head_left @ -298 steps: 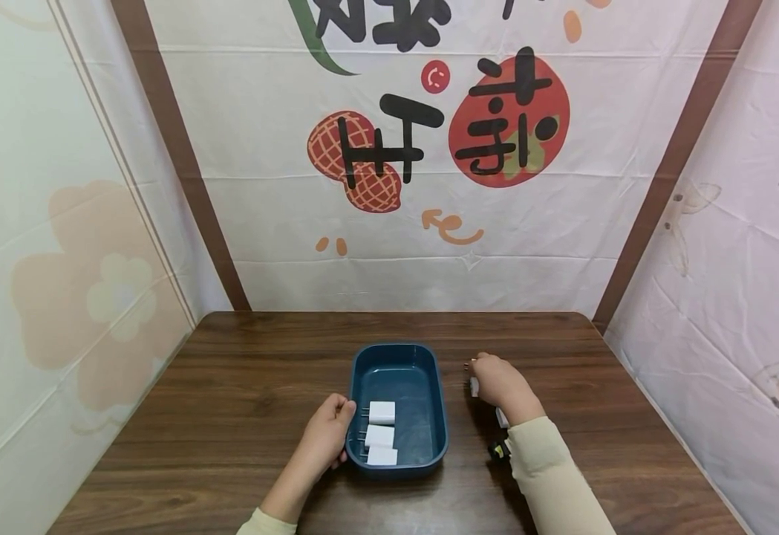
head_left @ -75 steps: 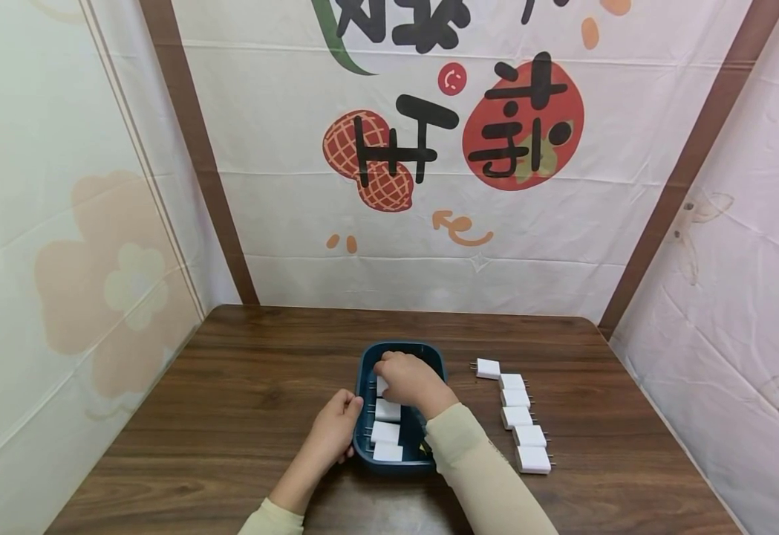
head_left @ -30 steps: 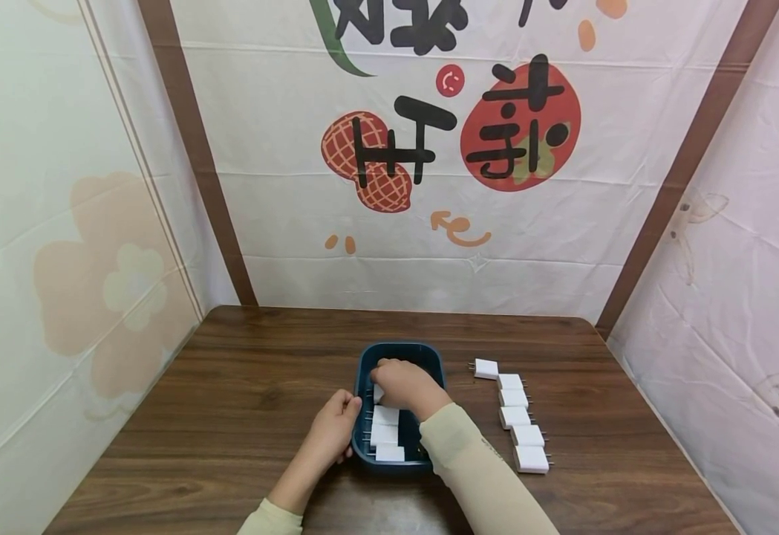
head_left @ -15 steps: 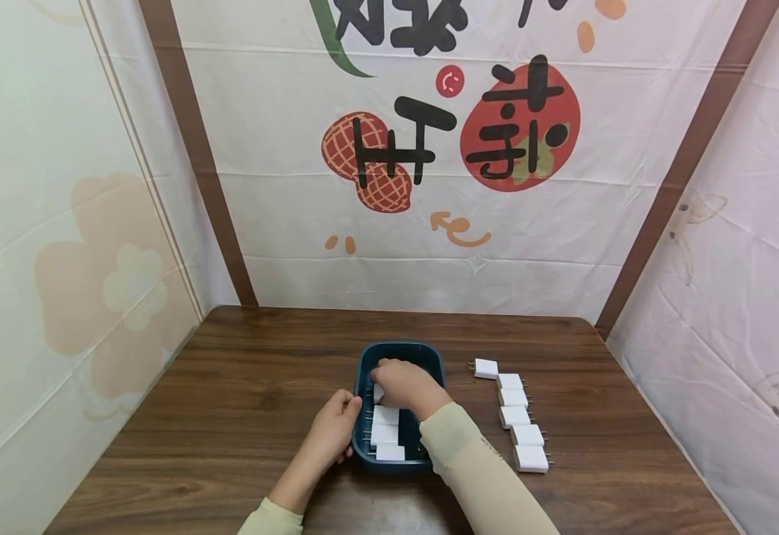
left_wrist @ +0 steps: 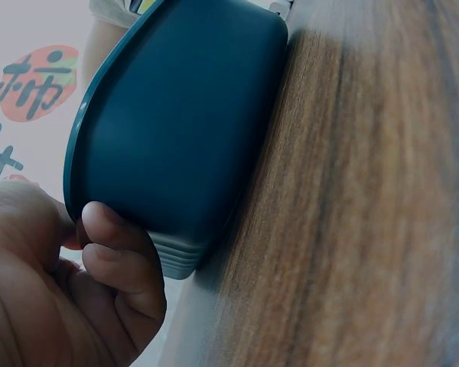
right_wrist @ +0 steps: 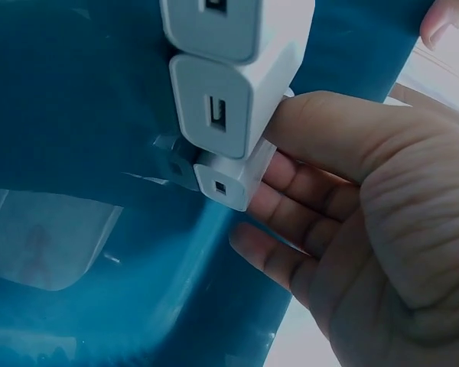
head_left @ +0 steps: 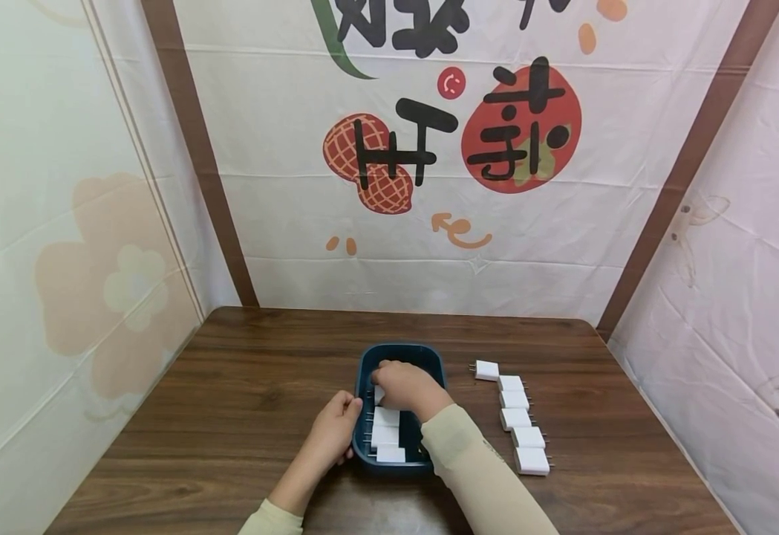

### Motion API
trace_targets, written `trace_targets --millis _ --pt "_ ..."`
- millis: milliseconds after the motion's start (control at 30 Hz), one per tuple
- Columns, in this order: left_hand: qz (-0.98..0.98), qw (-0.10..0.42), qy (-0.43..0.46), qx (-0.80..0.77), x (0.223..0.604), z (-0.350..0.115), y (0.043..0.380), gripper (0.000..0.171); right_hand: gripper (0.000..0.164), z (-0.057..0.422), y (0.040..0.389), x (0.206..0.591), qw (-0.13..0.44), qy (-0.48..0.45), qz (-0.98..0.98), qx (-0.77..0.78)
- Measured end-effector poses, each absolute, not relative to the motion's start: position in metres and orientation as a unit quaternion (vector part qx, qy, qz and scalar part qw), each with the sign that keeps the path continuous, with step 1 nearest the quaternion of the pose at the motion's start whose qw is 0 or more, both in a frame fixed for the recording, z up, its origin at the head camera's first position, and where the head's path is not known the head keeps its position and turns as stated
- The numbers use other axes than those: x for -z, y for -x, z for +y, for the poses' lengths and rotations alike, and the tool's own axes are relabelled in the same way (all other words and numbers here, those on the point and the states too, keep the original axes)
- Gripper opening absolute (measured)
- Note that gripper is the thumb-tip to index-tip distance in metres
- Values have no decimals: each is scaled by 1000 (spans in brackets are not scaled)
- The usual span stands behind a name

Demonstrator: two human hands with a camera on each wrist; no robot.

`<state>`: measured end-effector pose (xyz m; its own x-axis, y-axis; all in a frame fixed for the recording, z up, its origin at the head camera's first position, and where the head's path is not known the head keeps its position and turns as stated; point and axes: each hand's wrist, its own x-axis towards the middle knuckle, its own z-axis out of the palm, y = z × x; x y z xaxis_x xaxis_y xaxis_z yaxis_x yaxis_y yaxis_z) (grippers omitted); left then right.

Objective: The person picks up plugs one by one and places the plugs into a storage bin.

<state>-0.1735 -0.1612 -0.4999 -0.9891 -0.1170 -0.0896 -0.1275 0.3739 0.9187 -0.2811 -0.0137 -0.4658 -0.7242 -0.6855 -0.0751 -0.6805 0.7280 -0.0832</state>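
Observation:
A dark blue tray (head_left: 400, 349) stands mid-table with several white USB charger plugs (head_left: 385, 436) lined up along its left side, prongs to the left. My left hand (head_left: 332, 425) grips the tray's left rim; in the left wrist view its fingers (left_wrist: 118, 256) curl beneath the rim. Inside the tray, my right hand (head_left: 411, 386) pinches the farthest charger plug (head_left: 379, 394), mostly covered by the hand. The right wrist view shows that plug (right_wrist: 228, 187) between thumb and fingers, close against the neighbouring plug (right_wrist: 214, 115).
Right of the tray, several more white charger plugs (head_left: 515, 418) form a row on the brown wooden table (head_left: 269, 357), prongs to the right. One plug (head_left: 486, 370) at the row's far end points its prongs left. Printed cloth walls (head_left: 362, 282) enclose the table.
Since the oldest frame, my right hand has moved from the table's right side into the tray, with another plug. In the last seconds the plugs there drew closer together; the left hand stays.

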Motion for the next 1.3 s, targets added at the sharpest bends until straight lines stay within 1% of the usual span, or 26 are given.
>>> trace_targets --millis 667,1000,1300 --pt "829 5 68 -555 498 -162 173 29 32 -11 278 454 24 393 919 15" --pt "830 4 67 -554 499 -162 173 27 32 -11 279 454 25 407 913 22" --pt "829 4 62 -556 501 -163 175 27 35 -11 278 441 11 413 911 24"
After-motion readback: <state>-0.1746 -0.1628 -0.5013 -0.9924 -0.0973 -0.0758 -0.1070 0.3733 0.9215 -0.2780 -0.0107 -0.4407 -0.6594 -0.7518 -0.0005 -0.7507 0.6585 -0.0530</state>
